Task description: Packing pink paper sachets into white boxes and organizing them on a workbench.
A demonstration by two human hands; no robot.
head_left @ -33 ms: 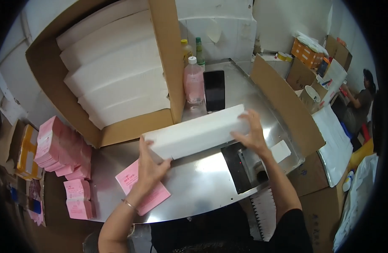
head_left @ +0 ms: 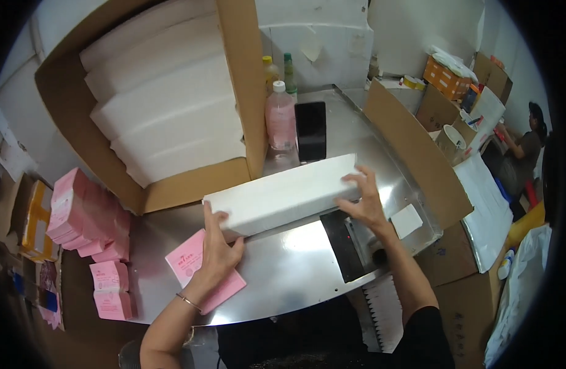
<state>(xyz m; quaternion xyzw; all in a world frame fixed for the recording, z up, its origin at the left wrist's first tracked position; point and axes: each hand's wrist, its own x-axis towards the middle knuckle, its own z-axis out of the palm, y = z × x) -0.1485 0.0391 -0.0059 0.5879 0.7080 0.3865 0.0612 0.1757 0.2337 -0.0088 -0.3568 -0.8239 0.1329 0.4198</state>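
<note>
- I see the left hand (head_left: 218,252) and right hand (head_left: 370,206) with fingers parted at opposite ends; I can't tell how firmly they press.
- Between them lies the long white rectangular paper-like block (head_left: 283,195), its long axis running hand to hand, right end farther away; each hand is equally near.
- Under the left forearm: a flat pink printed packet (head_left: 187,261).
- Beyond the left hand: an open brown cardboard carton (head_left: 200,189).
</note>
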